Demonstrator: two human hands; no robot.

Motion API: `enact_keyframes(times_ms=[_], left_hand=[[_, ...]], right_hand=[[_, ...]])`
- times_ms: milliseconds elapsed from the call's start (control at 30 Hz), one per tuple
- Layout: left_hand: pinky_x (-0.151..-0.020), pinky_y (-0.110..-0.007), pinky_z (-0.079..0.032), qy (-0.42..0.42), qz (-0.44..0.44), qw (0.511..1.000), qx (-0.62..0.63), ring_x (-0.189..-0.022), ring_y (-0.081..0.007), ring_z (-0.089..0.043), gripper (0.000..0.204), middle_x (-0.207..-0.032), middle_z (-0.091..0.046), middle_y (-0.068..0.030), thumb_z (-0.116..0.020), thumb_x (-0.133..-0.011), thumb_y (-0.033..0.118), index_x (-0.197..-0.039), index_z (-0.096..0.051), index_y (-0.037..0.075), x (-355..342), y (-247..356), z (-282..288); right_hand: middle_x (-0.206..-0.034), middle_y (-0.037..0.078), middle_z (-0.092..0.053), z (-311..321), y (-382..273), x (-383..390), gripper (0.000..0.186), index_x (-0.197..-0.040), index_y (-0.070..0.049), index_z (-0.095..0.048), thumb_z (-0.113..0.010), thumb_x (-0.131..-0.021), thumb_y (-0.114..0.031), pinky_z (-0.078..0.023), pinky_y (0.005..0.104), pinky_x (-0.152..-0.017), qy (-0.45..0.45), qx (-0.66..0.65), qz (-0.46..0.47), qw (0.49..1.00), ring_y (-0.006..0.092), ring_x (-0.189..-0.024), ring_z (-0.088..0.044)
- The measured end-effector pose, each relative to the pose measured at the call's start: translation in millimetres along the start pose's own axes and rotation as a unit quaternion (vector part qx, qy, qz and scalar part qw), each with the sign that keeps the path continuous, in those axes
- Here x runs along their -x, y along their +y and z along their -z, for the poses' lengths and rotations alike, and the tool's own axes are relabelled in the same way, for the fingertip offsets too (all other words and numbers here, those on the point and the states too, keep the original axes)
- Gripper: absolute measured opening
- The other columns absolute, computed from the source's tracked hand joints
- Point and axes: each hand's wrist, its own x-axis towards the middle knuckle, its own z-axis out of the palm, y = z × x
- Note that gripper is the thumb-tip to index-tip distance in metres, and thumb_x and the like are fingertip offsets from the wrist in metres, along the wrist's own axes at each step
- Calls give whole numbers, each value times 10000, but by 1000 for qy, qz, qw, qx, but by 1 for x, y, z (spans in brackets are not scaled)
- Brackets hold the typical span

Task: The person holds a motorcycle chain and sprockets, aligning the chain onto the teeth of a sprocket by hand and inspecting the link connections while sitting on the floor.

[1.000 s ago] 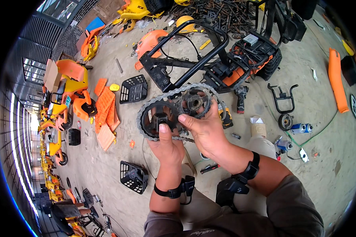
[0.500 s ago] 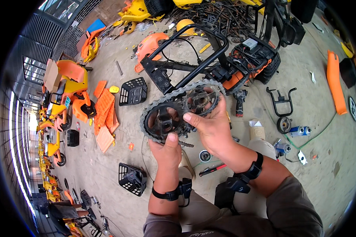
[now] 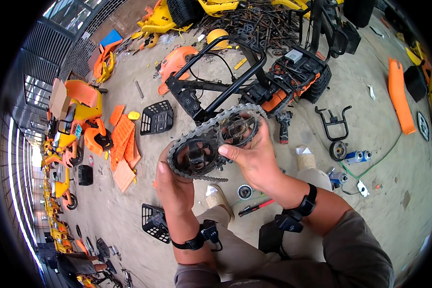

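Chain (image 3: 210, 123): grey, jointed metal links, arched over both sprockets, tail loose on the near side; best kept seated and evenly taut.
Left sprocket (image 3: 197, 156): round, black, grimy.
Right sprocket (image 3: 238, 128): round, open-spoked.
Right hand (image 3: 257, 158): closed around right sprocket, thumb in front.
Left hand (image 3: 177, 189): half open, cupping left sprocket; fingers hidden, grip uncertain.
Location: held above concrete floor (image 3: 120, 206).

Left-side fisheye view from the wearer's head, facing down: left hand (image 3: 176, 189) and right hand (image 3: 255, 161) near, floor (image 3: 379, 201) farther.
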Motion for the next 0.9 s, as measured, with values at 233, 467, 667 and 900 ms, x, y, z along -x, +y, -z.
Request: enact_keyframes(times_ms=[233, 467, 667, 900], left_hand=[[-913, -329, -458, -6, -70, 964, -258, -1074, -224, -565, 489, -1181, -570, -146, -521, -949, 313, -1271, -466, -51, 15, 31, -6], [-838, -262, -442, -6, -27, 931, -365, -941, -142, -553, 377, -1074, -611, -137, -606, -900, 164, -1191, -526, -62, 26, 62, -14], [-682, -233, -474, 25, -9, 917, -398, -760, -94, -574, 311, -882, -664, -95, -693, -838, 122, -1097, -604, -24, 24, 57, -4], [-674, -314, -508, -39, -66, 847, -525, -772, -278, -666, 307, -894, -670, -172, -736, -777, 173, -1009, -647, -8, 21, 65, 2]], right_hand=[[-1167, 110, -500, -5, 3, 6, 713, -1315, -70, -237, -653, -774, 137, -502, 322, -898, -3, -2, -22, 1000, 182, -1053, -552], [-1177, 104, -482, -9, 13, 22, 731, -1323, -73, -217, -663, -777, 120, -513, 318, -874, -37, 56, -76, 995, 182, -1051, -553], [-1181, 110, -481, -12, 28, 28, 732, -1321, -65, -200, -665, -785, 109, -510, 318, -873, -76, 87, -94, 989, 184, -1045, -553], [-1176, 129, -492, -14, 38, 30, 711, -1299, -49, -188, -665, -793, 100, -515, 325, -868, -100, 97, -113, 984, 196, -1042, -565]])
